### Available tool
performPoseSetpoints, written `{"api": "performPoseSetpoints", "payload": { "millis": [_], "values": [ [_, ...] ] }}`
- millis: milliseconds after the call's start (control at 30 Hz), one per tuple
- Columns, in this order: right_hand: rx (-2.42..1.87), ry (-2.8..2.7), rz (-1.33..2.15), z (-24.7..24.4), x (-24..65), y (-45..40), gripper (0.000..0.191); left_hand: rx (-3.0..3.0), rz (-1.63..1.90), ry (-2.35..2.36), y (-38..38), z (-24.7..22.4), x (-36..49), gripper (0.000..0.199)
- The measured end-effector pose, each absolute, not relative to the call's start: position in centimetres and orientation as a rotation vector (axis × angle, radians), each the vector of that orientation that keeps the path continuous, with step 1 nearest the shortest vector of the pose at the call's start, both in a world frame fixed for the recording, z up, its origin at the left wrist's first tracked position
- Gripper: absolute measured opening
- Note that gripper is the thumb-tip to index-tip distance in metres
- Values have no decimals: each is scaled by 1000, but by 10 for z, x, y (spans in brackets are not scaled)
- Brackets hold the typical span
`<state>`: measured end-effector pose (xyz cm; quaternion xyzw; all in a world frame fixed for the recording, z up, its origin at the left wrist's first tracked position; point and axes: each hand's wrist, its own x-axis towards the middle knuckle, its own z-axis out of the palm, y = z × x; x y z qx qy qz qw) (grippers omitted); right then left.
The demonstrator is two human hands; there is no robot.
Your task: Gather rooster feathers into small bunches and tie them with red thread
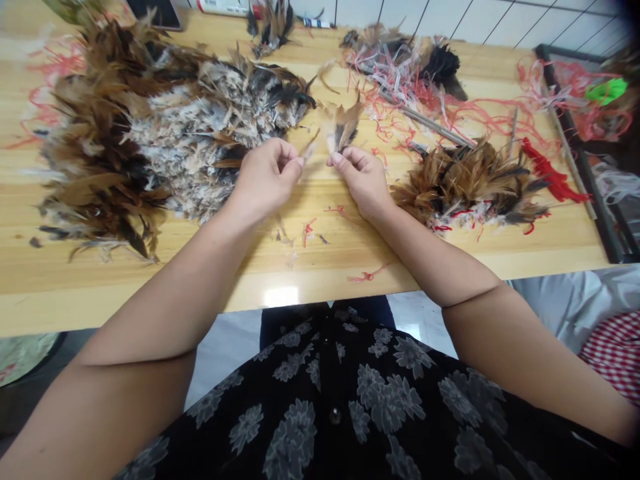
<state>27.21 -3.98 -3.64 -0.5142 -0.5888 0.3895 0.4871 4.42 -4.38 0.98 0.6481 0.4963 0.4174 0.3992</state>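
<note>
My left hand (273, 175) is closed in a pinch on a thin brown feather (311, 143), right beside a large pile of brown, black and pale fluffy feathers (185, 133). Across a small gap, my right hand (361, 175) pinches the base of a small bunch of brown and dark feathers (345, 127) that fans upward. To the right of that hand lies a heap of brown feather bundles (465, 177) with red ties at its lower edge.
Pink and white strings (400, 83) tangle at the back right. A thin rod (430, 123), red cord (550, 172) and dark frame (583, 153) lie on the wooden table (320, 267). A phone (157, 12) and a marker (225, 7) are at the back.
</note>
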Motion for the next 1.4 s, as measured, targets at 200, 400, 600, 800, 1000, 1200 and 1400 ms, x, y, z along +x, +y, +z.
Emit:
{"api": "performPoseSetpoints", "payload": {
  "millis": [200, 400, 600, 800, 1000, 1200, 1400],
  "values": [
    [-1272, -1474, 962, -35, 268, -41, 66, 1182, 1162, 1099, -51, 16, 66, 42],
    [-1285, -1599, 929, -21, 261, -47, 67, 1082, 1197, 1069, -55, 17, 73, 42],
    [-1296, -1641, 910, -16, 259, -48, 71, 1093, 1208, 1119, -54, 8, 76, 44],
    [-1303, -1694, 935, -16, 259, -48, 68, 1099, 1200, 1120, -56, 8, 76, 48],
    [-1282, -1683, 966, -14, 260, -49, 65, 1088, 1173, 1100, -57, 16, 70, 44],
    [-1231, -1624, 1007, -20, 265, -45, 66, 1122, 1233, 1058, -48, 9, 61, 53],
    [-1168, -1635, 926, -37, 269, -39, 64, 1059, 1198, 999, -42, -2, 63, 57]
  ]
}}
